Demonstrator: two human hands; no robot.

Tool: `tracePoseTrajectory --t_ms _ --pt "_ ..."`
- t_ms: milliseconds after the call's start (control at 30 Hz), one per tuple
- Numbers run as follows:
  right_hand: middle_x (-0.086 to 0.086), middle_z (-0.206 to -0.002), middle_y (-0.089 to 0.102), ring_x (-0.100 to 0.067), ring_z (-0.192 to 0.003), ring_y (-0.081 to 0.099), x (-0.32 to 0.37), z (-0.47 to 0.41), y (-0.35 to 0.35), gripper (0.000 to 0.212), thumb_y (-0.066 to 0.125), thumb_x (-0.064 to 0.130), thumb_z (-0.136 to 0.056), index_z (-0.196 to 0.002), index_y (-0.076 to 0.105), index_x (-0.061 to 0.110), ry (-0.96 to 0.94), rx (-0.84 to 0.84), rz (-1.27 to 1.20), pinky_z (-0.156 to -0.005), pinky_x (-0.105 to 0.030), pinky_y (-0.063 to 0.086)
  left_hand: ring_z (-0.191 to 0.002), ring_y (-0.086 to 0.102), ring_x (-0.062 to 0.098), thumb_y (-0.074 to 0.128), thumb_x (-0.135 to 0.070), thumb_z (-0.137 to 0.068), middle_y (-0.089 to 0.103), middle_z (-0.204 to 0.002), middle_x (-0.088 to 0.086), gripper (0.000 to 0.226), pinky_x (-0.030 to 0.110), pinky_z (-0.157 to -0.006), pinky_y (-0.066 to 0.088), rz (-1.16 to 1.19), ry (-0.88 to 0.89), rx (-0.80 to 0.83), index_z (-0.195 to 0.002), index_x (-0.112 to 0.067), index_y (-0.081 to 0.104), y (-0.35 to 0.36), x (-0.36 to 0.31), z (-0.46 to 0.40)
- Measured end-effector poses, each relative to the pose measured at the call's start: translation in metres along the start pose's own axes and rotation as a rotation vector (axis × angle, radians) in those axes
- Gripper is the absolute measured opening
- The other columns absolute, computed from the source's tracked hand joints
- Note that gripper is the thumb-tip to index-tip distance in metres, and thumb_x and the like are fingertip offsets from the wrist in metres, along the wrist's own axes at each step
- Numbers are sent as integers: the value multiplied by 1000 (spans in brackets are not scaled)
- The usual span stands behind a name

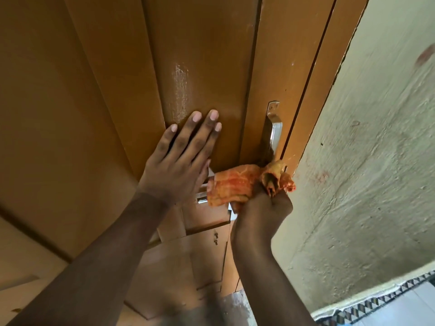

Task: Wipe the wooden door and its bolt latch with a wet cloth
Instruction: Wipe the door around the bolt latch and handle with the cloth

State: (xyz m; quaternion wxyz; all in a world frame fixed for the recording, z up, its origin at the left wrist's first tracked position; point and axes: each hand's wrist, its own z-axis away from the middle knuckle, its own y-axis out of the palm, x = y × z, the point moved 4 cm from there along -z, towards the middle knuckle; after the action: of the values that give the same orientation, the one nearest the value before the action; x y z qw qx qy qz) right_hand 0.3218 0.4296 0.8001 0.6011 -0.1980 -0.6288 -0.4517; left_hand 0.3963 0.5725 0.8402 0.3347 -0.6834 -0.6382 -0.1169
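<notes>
The brown wooden door [113, 74] fills the left and middle of the head view. My left hand [181, 161] lies flat on a door panel, fingers spread. An orange wet cloth [235, 184] is bunched in my right hand [261, 212], pressed against the door over the bolt latch [202, 199]. Only a small shiny piece of the latch shows at the cloth's left edge. A steel pull handle [274, 130] stands on the door just above the cloth.
The door frame [329, 74] runs along the door's right side. Beyond it is a rough cream wall [376, 161] with reddish stains. A patterned tile border [376, 300] and pale floor show at the lower right.
</notes>
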Motion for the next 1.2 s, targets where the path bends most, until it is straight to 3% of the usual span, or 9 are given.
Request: tracePoseTrajectory --t_ms 200,367,467,567,667,767,933,1033,1200 --pt "14 -51 66 -3 -47 64 19 -20 -11 47 42 -14 -91 -66 65 18 14 -94 -114 -53 -26 51 -156 25 29 37 -46 -106 22 -171 9 71 45 -123 20 -18 2 6 -166 -12 20 2 -1 1" --pt "-11 -89 73 -23 -71 68 14 -18 3 37 42 -14 -90 -104 71 4 20 -26 -106 -67 -36 59 -155 25 29 37 -47 -105 24 -170 9 72 45 -121 24 -29 6 -4 -165 -11 21 2 -1 0" --pt "-1 -84 72 -17 -72 70 9 -4 -11 41 41 -16 -91 -102 71 11 115 52 -168 -63 -33 61 -154 26 30 38 -46 -105 25 -170 10 71 45 -120 25 -24 4 -13 -165 -10 23 0 0 0" --pt "5 -69 66 -11 -61 66 5 -3 -22 41 38 -16 -88 -85 68 12 120 -54 -182 -52 -26 54 -155 23 30 37 -45 -106 24 -170 11 70 46 -121 23 -23 3 -5 -165 -10 22 0 0 0" --pt "9 -62 61 -13 -60 59 7 -19 -13 40 39 -13 -88 -74 63 16 49 -129 -154 -57 -27 48 -155 23 30 36 -43 -106 24 -170 10 69 46 -121 24 -12 -5 6 -165 -10 21 0 -1 0" --pt "1 -73 65 -17 -64 60 5 -25 4 31 43 -6 -96 -93 70 9 -53 -38 -75 -57 -29 49 -155 24 30 36 -44 -106 24 -170 10 69 46 -121 25 -14 -4 2 -165 -11 21 -1 -2 0" --pt "4 -74 69 -19 -68 65 -13 -21 -23 34 46 -9 -95 -91 71 15 -8 100 -52 -63 -37 56 -155 25 30 39 -44 -105 25 -170 10 70 46 -121 26 -19 -7 -5 -165 -10 22 -2 -1 -1" --pt "11 -70 70 -15 -66 63 -12 -29 -34 38 44 -7 -88 -84 71 20 -80 -22 -13 -65 -38 57 -155 23 30 38 -43 -105 24 -170 10 70 46 -121 25 -20 -6 -6 -165 -10 21 -2 -1 0" --pt "4 -80 70 -13 -70 66 2 -36 -4 32 47 -8 -94 -103 73 7 -180 -50 20 -64 -26 55 -155 24 31 36 -43 -106 26 -170 11 69 47 -120 25 -17 -7 1 -165 -9 21 -1 -2 -1"
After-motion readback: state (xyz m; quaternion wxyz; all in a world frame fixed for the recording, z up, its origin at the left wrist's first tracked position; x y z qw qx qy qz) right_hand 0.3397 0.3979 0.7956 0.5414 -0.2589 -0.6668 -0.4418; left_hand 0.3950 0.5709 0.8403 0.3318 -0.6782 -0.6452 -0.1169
